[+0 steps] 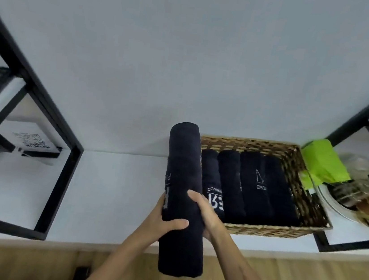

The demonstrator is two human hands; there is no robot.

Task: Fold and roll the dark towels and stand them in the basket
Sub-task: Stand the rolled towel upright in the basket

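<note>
Both grips, left hand (163, 219) and right hand (206, 215), close around the rolled towel (184, 187) beside the basket (297, 164). Soft, probably light; clamp mid-roll to prevent unrolling.

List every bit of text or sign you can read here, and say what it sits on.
"Power", upside down, part hidden: second rolled towel in basket.
Large white letters below it: cut off, unreadable.
"ess", upside down, under a triangular logo: fourth rolled towel in basket.
"P" and partial letters: held towel.
QR codes, too blurred: white card.
</note>
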